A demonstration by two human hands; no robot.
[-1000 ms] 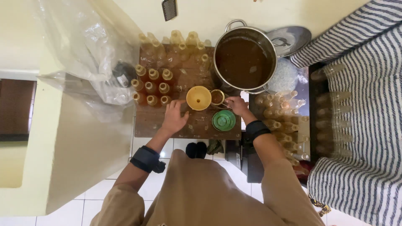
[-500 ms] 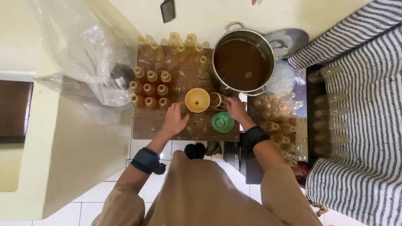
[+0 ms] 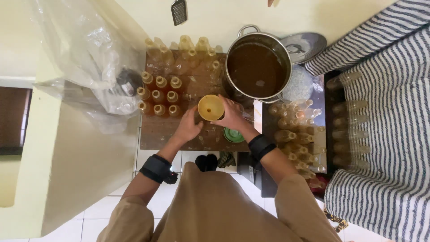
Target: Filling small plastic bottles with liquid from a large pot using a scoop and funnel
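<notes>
At frame centre, a yellow funnel [image 3: 211, 107] sits over the wooden table [image 3: 154, 134] — the right hand [image 3: 233, 117] grasps its rim, the left hand [image 3: 188, 127] rests open beside it, near filled bottles [image 3: 160, 96] and a pot [image 3: 258, 67].

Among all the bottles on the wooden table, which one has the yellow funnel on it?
The bottle under the yellow funnel, between the left hand and right hand; the filled bottles left of it have none.

Yellow funnel [image 3: 211, 107]: round plastic, mouth up, upright, betw. both hands, touching right fingers, just beside left fingertips. Green lid [image 3: 233, 135]: round, flat on the wood, directly under right wrist, partly hidden by it.
</notes>
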